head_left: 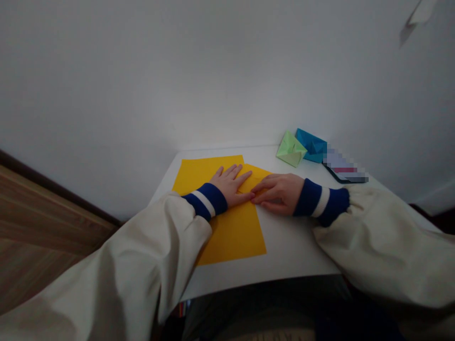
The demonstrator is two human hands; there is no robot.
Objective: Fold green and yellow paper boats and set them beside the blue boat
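A large yellow sheet of paper (232,237) lies flat on the white table. Over its right edge sits a second piece of yellow paper (256,173), seemingly folded, reaching out under my right fingers. My left hand (231,185) is open, palm down with fingers spread, pressing on the yellow paper. Close by its thumb, my right hand (279,193) has its fingers bent and closed on the right part of the yellow piece. The edge of that piece is partly hidden by both hands.
At the back right of the table (295,255) lie a light green folded paper (291,149) and a blue folded paper (311,146), touching. Beside them is a dark-edged flat device (344,166), partly pixelated. A wall stands behind; wooden furniture (53,213) is at left.
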